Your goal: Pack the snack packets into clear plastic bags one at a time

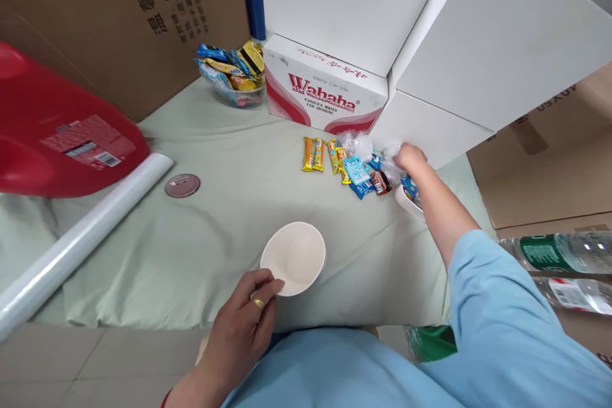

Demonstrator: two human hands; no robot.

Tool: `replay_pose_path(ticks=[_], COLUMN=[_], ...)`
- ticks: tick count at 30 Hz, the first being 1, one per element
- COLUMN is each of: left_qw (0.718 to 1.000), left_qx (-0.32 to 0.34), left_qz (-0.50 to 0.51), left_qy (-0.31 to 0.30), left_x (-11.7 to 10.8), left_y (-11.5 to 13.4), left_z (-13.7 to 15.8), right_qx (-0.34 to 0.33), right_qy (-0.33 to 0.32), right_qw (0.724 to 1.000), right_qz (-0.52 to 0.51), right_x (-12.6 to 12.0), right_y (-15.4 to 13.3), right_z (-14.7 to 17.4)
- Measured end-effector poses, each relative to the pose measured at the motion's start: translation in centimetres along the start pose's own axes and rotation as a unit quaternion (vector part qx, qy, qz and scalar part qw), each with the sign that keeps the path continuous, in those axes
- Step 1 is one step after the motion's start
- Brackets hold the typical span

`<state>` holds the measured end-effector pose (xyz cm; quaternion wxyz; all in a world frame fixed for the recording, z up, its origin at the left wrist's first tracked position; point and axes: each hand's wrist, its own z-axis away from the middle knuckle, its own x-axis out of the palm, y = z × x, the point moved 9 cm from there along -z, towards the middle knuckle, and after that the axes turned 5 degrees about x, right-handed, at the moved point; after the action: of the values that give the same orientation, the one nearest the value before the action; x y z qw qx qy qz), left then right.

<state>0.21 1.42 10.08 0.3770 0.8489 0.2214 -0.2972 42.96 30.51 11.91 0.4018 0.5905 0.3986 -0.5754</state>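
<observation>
Near the front edge of a bench draped in pale green cloth (201,248), an empty white paper bowl (295,257) stands upright, and the left hand (243,325), wearing a gold ring, grips its near rim with thumb and fingers. Beyond the bowl and to its right, the right hand (410,158) reaches among a scatter of wrapped snacks (351,169), its fingers curled around crinkled clear plastic (391,162). Just right of the snacks, a second white bowl (407,203) shows partly under the right forearm. Behind the snacks stands a red and white Wahaha carton (322,86). Far beyond the bowl to its left, a clear tub of snack packets (234,73) rests on the cloth. Left of the bowl lie a round dark lid (182,185) and a long white roll (81,236).
</observation>
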Motion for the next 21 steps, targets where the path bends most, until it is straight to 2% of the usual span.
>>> replay_pose_path(ticks=[3, 6, 8, 10, 13, 15, 17, 21], left_qw=[1.0, 0.999, 0.999, 1.0, 1.0, 0.999, 0.998, 0.997], left_qx=[-0.02, -0.038, -0.034, -0.025, -0.019, -0.026, -0.04, -0.064], left_qz=[-0.006, 0.004, 0.009, 0.008, 0.0, -0.005, -0.005, 0.004], left_qy=[0.01, 0.016, 0.015, 0.014, 0.022, 0.029, 0.04, 0.052], left_x=[-0.5, -0.3, -0.1, -0.1, -0.6, -1.1, -1.5, -1.7], left_y=[-0.7, -1.4, -1.3, -0.9, -0.3, -0.2, -0.4, -1.4], left_z=[0.8, 1.1, 0.8, 0.4, 0.2, 0.5, 1.3, 3.0], right_qx=[-0.004, -0.01, -0.024, -0.04, -0.051, -0.061, -0.074, -0.118], right_qy=[0.048, 0.09, 0.071, 0.025, -0.032, -0.03, -0.003, 0.086], right_qw=[0.999, 0.996, 0.997, 0.999, 0.998, 0.998, 0.996, 0.978], right_qz=[-0.018, -0.023, -0.017, -0.016, -0.012, -0.018, -0.046, -0.147], right_x=[-3.1, -4.8, -3.7, -1.4, 1.9, 2.6, 1.9, -2.6], right_y=[-0.6, -3.6, -7.0, -10.6, -13.9, -14.3, -13.5, -9.3], right_z=[-0.2, 0.4, 0.9, 1.3, 1.5, 1.4, 1.2, 1.2])
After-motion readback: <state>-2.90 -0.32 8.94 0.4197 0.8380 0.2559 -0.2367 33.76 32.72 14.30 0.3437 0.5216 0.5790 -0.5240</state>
